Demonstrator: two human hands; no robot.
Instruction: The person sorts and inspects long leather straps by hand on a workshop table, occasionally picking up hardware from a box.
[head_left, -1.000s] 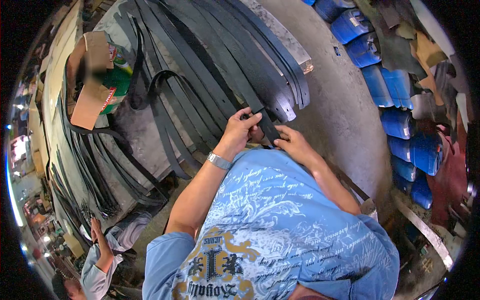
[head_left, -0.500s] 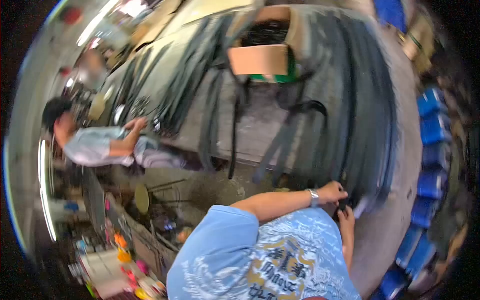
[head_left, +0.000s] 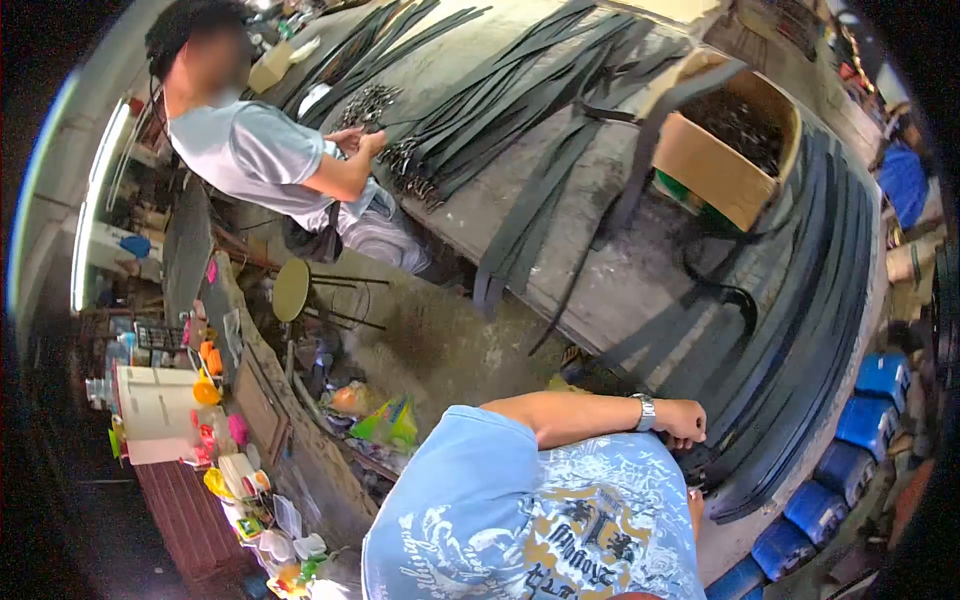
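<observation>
My left hand [head_left: 682,422], with a metal watch on its wrist, is closed, fingers curled down, at the near ends of the long dark straps [head_left: 800,340] on the table. What it holds, if anything, I cannot make out. Just below it, dark strap ends [head_left: 692,462] bunch together beside my shirt. Of my right hand [head_left: 697,503] only a sliver shows at the shirt's edge; its fingers are hidden.
A cardboard box [head_left: 705,165] of small dark pieces stands on the table [head_left: 560,265]. Across from me, a person [head_left: 265,155] handles a strap near a pile of metal buckles [head_left: 370,105]. Blue containers [head_left: 840,470] line the right side; a round stool [head_left: 291,290] stands left.
My view has turned, so the box and straps sit further right and the other person appears larger. My hands were together at the strap ends; now my right is mostly out of sight.
</observation>
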